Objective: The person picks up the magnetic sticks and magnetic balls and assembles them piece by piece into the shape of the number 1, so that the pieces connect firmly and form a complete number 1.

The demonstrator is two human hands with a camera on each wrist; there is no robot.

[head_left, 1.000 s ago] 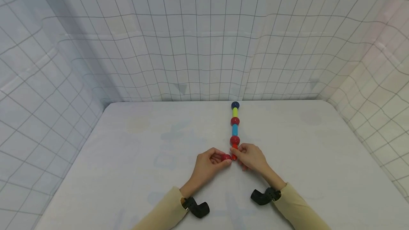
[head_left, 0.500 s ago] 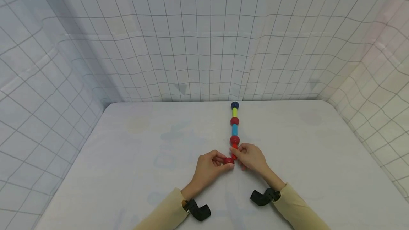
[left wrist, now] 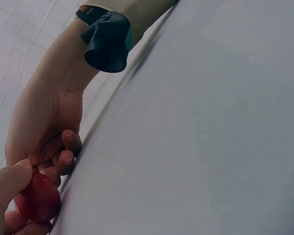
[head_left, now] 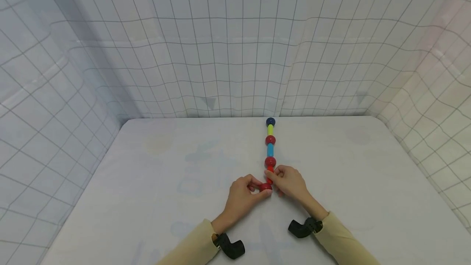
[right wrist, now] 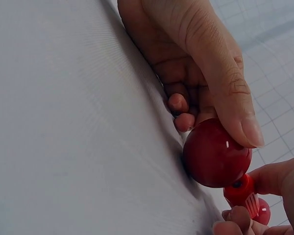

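Note:
My left hand [head_left: 243,197] pinches a red ball [head_left: 265,187] between thumb and fingers, just above or on the white table. My right hand [head_left: 290,181] pinches a short red rod [head_left: 270,174] from the right. In the right wrist view the red ball [right wrist: 217,153] meets, or nearly meets, the near end of the red rod [right wrist: 241,192]. That rod is the near end of a straight chain: a red ball [head_left: 270,161], a blue rod [head_left: 270,150], another red ball [head_left: 270,140], a yellow-green rod [head_left: 270,130] and a dark blue ball [head_left: 270,122].
The white table [head_left: 147,167] stretches to both sides of the hands. Behind it and at the sides hang pale gridded curtains [head_left: 235,52]. A black curved camera mount [head_left: 232,246] sits on each wrist, over beige sleeves.
My left hand has moved right and slightly toward the body, bringing its red ball below the red rod's near end. The right hand and the chain have stayed almost still.

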